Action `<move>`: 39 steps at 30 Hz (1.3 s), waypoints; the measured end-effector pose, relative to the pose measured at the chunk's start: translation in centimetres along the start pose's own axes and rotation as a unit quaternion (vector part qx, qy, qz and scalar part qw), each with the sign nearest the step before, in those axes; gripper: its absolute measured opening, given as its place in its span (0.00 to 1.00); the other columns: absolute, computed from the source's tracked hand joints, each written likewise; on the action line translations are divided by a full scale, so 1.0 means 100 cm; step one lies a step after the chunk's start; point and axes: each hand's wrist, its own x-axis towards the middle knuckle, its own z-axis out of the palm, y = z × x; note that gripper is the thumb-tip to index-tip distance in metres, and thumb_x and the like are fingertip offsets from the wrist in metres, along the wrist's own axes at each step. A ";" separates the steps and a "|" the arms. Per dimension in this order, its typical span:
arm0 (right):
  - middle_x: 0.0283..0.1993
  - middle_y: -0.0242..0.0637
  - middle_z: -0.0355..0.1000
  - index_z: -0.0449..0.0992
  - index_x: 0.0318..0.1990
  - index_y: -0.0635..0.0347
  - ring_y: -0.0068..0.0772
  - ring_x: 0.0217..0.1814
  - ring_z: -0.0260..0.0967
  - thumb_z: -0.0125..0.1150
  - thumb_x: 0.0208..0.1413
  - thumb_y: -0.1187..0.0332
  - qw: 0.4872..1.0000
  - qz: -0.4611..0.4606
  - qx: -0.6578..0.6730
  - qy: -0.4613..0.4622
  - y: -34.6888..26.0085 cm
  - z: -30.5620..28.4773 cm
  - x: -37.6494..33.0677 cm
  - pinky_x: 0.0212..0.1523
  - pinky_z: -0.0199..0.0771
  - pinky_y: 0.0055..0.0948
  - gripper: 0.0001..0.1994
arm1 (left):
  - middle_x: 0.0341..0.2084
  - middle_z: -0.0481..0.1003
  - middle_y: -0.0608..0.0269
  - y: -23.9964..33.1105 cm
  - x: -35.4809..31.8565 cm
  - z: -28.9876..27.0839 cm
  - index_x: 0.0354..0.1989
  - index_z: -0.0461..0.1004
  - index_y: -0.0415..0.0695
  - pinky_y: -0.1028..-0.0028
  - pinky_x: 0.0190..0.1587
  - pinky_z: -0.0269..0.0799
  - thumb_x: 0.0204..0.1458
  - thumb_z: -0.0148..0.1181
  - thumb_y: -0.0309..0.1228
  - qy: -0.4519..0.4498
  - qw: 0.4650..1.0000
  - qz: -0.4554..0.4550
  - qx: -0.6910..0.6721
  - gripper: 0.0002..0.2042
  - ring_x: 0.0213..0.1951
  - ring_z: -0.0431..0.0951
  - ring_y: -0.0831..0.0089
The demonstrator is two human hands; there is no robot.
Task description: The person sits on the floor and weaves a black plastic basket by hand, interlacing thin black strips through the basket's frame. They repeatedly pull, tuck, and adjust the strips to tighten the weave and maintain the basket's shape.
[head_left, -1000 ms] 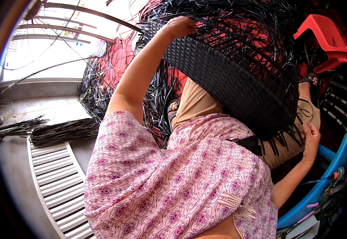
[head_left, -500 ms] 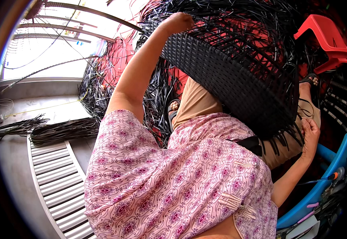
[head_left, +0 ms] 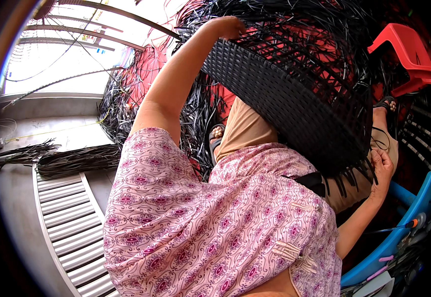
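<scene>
Loose black plastic weaving strips point(head_left: 126, 104) lie heaped at the far left and hang in a tangle across the far middle, over red frames point(head_left: 143, 74) behind them. Two flat bundles of the same black strips point(head_left: 72, 159) lie on the grey floor at the left, just beyond a ribbed grey metal grating point(head_left: 69, 222) that runs toward the near edge. A red plastic stool point(head_left: 408, 54) stands at the far right, and a blue plastic tub rim point(head_left: 399, 232) curves along the near right, with a slim tool with an orange handle point(head_left: 404, 225) resting across it. The person's pink patterned sleeve and shoulder fill the near middle and hide much of the lap; a sandalled foot point(head_left: 216, 136) shows beyond it, among the strips.

The half-woven black wicker panel point(head_left: 285, 94), a flat basketwork piece with unfinished strip ends sticking out, rests over the person's tan-trousered knees at the middle right. Its long axis runs on a slant from the far middle down to the near right, with its woven face turned toward the left and its loose fringe hanging off the lower right end.

The left hand point(head_left: 228, 27) reaches up to the far upper corner of the panel, its fingers curled tight over the edge. The right hand point(head_left: 381, 166) sits at the lower right end, fingers folded closed around the dangling strip ends there, just beside the knee.
</scene>
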 end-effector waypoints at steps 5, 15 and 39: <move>0.26 0.20 0.67 0.79 0.40 0.64 0.10 0.26 0.57 0.64 0.58 0.68 1.000 0.010 -0.021 -0.003 -0.008 0.001 -0.004 0.27 0.56 0.13 0.08 | 0.37 0.80 0.60 -0.046 0.004 0.000 0.46 0.79 0.49 0.70 0.44 0.75 0.45 0.61 0.30 0.022 0.998 0.022 -0.050 0.17 0.40 0.79 0.69; 0.23 0.19 0.63 0.80 0.38 0.63 0.10 0.23 0.53 0.65 0.57 0.66 0.996 -0.002 -0.088 0.026 -0.013 -0.012 -0.007 0.25 0.53 0.13 0.09 | 0.31 0.81 0.60 -0.058 -0.007 0.017 0.35 0.82 0.46 0.66 0.44 0.74 0.48 0.62 0.34 0.100 0.994 0.030 -0.010 0.09 0.37 0.81 0.66; 0.24 0.19 0.64 0.79 0.36 0.62 0.11 0.25 0.54 0.63 0.59 0.67 0.996 0.020 -0.081 0.012 -0.013 0.007 0.000 0.27 0.53 0.14 0.07 | 0.33 0.81 0.63 -0.073 0.004 -0.007 0.44 0.82 0.49 0.71 0.35 0.77 0.43 0.62 0.29 -0.012 0.998 -0.059 -0.016 0.16 0.30 0.79 0.73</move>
